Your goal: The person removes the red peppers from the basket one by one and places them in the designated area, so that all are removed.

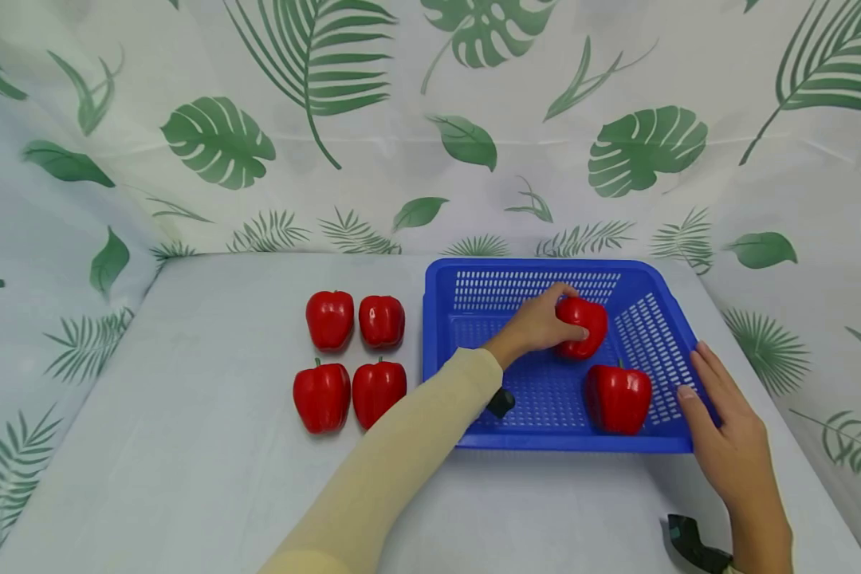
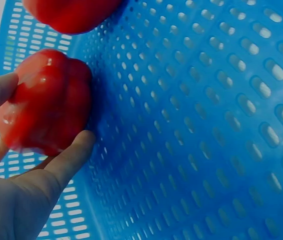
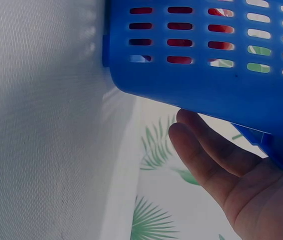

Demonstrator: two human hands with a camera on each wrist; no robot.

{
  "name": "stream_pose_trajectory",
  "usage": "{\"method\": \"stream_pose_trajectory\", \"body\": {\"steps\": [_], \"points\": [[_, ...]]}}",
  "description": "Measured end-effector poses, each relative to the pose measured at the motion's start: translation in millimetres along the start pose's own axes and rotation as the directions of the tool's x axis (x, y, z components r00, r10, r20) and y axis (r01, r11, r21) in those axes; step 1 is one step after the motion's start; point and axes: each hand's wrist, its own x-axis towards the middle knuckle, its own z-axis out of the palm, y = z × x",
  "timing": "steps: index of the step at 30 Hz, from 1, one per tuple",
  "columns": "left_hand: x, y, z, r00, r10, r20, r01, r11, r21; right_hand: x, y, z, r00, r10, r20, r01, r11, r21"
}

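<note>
In the head view my left hand [image 1: 540,320] grips a red bell pepper [image 1: 590,325] inside the blue plastic basket [image 1: 548,443]. Its thumb and fingers spread around the pepper [image 2: 49,102] in the left wrist view. A second bell pepper [image 1: 619,400] sits upright in the basket's front right part. My right hand [image 1: 735,434] holds the basket's right rim, thumb over the top edge. From the right wrist view, the fingers [image 3: 201,157] lie along the outer side of the basket wall [image 3: 191,87]; the thumb is hidden there.
Left of the basket, several red bell peppers stand in two rows, including a back pepper [image 1: 330,320] and a front pepper [image 1: 321,397]. My left forearm partly covers one front pepper [image 1: 377,391]. A leaf-patterned cloth [image 1: 373,183] rises behind the white table [image 1: 186,446].
</note>
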Motion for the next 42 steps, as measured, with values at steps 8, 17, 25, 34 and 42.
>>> {"method": "stream_pose_trajectory", "body": {"steps": [8, 17, 25, 34, 42], "points": [[-0.1, 1.0, -3.6, 1.0, -0.003, 0.014, 0.003, 1.0, -0.005, 1, -1, 0, 1.0, -0.008, -0.01, 0.008, 1.0, 0.016], [1.1, 5.3, -4.7, 1.0, -0.024, 0.007, 0.024, 0.999, -0.049, 1, -3, 0, 0.999, 0.013, -0.034, -0.013, 1.0, 0.011], [-1.8, 7.6, -6.1, 0.998, -0.067, 0.006, 0.067, 0.986, -0.152, 0, -4, 1, 0.999, 0.024, -0.04, -0.023, 0.999, 0.023], [-6.0, 11.8, -9.3, 0.999, -0.037, 0.022, 0.041, 0.974, -0.221, 1, -4, 2, 0.999, 0.014, -0.043, -0.013, 0.999, 0.033], [-10.4, 18.9, -15.9, 1.0, -0.028, 0.01, 0.029, 0.969, -0.245, 1, -3, 0, 0.999, 0.008, -0.044, -0.007, 1.0, 0.027]]}}
